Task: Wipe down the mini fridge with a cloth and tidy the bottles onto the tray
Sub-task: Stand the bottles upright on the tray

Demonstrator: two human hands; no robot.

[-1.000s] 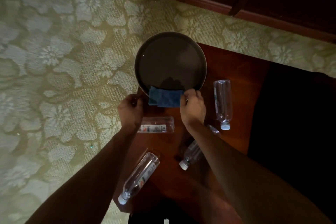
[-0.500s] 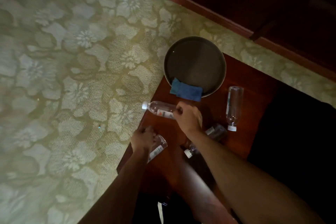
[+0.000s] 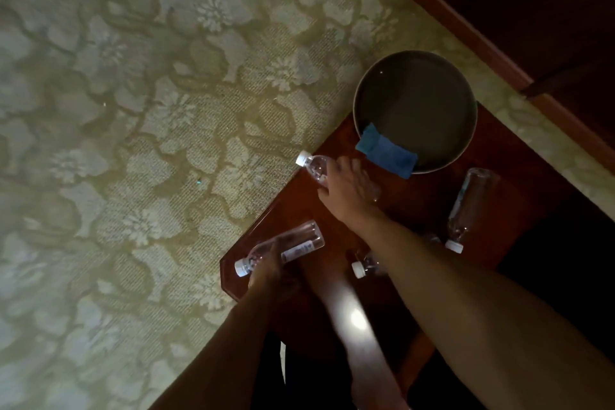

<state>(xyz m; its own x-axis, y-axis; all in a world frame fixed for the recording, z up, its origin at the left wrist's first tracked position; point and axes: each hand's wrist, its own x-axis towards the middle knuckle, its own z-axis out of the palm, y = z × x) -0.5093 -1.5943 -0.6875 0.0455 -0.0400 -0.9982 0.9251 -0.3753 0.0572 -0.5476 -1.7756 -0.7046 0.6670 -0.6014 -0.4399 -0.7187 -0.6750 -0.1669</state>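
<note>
Your left hand (image 3: 269,271) sits at the near left corner of the wooden surface (image 3: 416,210), fingers curled around a clear bottle (image 3: 286,248) that lies on its side with its white cap pointing off toward the patterned carpet (image 3: 133,110). A little farther in, your right hand (image 3: 346,186) lies on top of a second bottle (image 3: 312,165), also on its side, its cap poking over the surface's left edge; the fingers look spread and fairly flat across it, though motion blur keeps you from seeing whether they wrap underneath. Beneath your right forearm a third bottle (image 3: 364,265) shows only its cap and neck. Beyond your right hand, the round dark tray (image 3: 416,110) stands at the far corner of the surface, part of it overhanging the carpet. A folded blue cloth (image 3: 386,151) is draped over its near rim, half inside, half out. To the right, a fourth bottle (image 3: 466,206) lies well apart from the tray, cap toward you. Dark wooden furniture (image 3: 515,10) fills the top right.
</note>
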